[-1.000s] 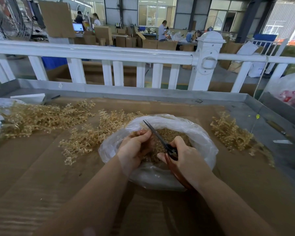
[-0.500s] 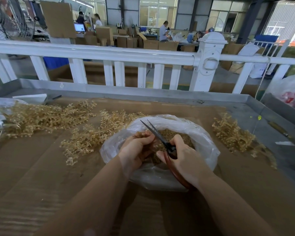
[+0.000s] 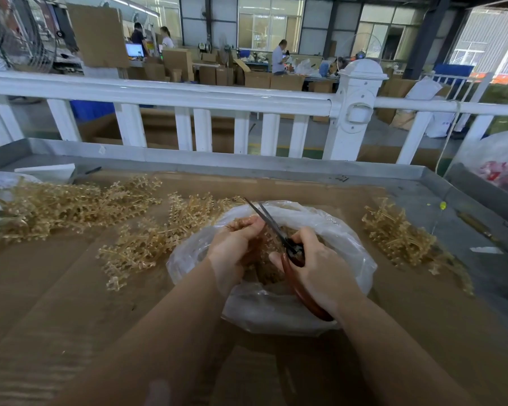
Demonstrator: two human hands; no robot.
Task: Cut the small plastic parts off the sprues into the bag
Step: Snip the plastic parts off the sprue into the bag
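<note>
A clear plastic bag point(image 3: 349, 259) lies open on the cardboard-covered table, holding a heap of small tan cut parts point(image 3: 267, 271). My left hand point(image 3: 235, 247) grips a tan sprue point(image 3: 241, 222) over the bag's mouth. My right hand point(image 3: 314, 268) grips red-handled scissors point(image 3: 276, 227), whose blades stand slightly apart, pointing up and left beside the sprue. A pile of tan sprues point(image 3: 147, 241) lies left of the bag, and a larger pile point(image 3: 62, 206) farther left. Another pile of sprues point(image 3: 396, 232) lies to the right.
A white railing point(image 3: 188, 98) runs behind the table's raised metal rim point(image 3: 247, 164). A white flat piece point(image 3: 47, 171) lies at the back left. A second clear bag point(image 3: 499, 162) with red contents sits at the far right. People work at benches far behind.
The scissor blades have opened a little and shifted slightly left along the sprue. Both hands stay over the bag.
</note>
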